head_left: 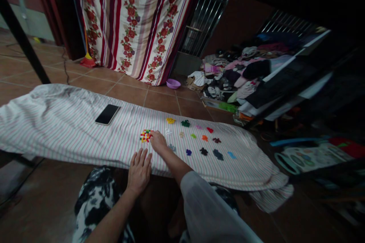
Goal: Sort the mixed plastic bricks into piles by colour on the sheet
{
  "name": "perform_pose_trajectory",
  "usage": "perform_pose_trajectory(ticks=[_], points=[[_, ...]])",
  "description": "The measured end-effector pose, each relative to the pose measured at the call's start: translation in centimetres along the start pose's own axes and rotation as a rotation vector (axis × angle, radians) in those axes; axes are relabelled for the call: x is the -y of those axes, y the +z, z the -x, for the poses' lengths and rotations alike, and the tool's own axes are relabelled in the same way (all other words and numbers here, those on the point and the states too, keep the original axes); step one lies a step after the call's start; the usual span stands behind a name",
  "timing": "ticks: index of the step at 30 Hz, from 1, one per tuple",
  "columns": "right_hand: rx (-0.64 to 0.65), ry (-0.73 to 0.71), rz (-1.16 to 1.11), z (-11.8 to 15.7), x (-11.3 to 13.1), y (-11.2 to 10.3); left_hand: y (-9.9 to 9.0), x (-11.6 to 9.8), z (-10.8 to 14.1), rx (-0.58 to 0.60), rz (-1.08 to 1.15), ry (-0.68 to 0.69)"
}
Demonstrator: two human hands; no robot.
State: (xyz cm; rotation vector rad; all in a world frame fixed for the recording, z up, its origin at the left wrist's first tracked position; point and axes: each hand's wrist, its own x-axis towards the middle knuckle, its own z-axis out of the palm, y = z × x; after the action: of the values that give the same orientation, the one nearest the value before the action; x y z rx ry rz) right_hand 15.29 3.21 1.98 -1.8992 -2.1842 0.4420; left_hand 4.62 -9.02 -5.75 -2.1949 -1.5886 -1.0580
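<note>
A small patch of red, yellow, green and white pieces (145, 135) lies set close together on the striped cloth (128, 121). My right hand (158, 141) reaches to the right edge of this patch, fingers bent and drawn together. What they hold, if anything, is hidden. Palm down at the near edge of the cloth rests my left hand (139, 171), fingers stretched out and holding nothing. To the right, small piles sorted by colour are spread out, among them yellow pieces (170, 120), dark green pieces (185, 123), black pieces (203, 151) and light blue pieces (232, 155).
A phone (107, 114) lies on the cloth to the left. Beyond the table are a floral curtain (131, 26), a purple basin (173, 83) on the tiled floor, and a large heap of clothes (236, 72). A red and yellow broom (88, 60) leans by the doorway.
</note>
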Motion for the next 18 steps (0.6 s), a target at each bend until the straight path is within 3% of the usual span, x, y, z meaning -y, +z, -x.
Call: perform_pose_trajectory(ticks=[4,12,18], points=[[-0.023,0.035,0.019,-0.1,0.2,0.2,0.0,-0.2,-0.2,0.009,0.008,-0.034],[-0.145,-0.041,-0.104,-0.6,-1.1,1.0,0.4,0.4,-0.1,0.054,0.022,-0.011],[-0.288,-0.085,-0.233,-0.1,-4.4,-1.0,0.8,0.6,-0.4,0.027,0.02,-0.021]])
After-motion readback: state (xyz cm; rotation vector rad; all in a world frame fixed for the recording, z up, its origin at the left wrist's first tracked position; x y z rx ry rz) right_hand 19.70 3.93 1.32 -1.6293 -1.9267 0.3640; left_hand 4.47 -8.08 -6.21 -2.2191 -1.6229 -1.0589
